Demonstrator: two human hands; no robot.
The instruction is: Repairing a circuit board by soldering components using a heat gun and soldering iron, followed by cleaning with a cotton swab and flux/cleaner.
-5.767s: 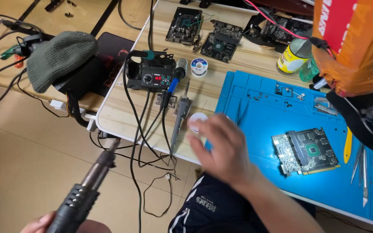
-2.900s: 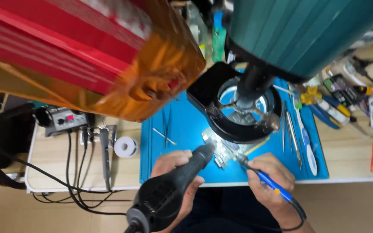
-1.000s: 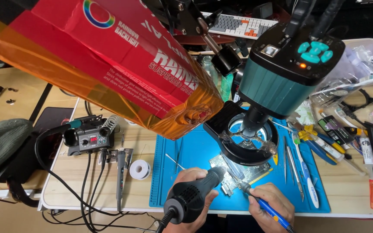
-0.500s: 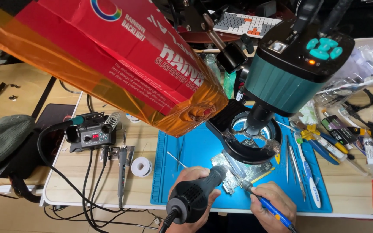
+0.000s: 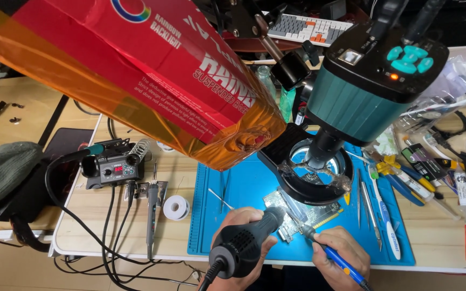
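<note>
Little has shifted: left hand still grips the hot-air gun, right hand pinching the blue-handled tool on the circuit board.

Hot-air gun: black, ribbed barrel, held at a slant, nozzle aimed up-right at the circuit board. Board: green with gold edge contacts, lying flat on the blue mat, partly under the ring light. Blue-handled tool: slim, pen-like, angled, its metal tip resting at the board's lower edge.
</note>
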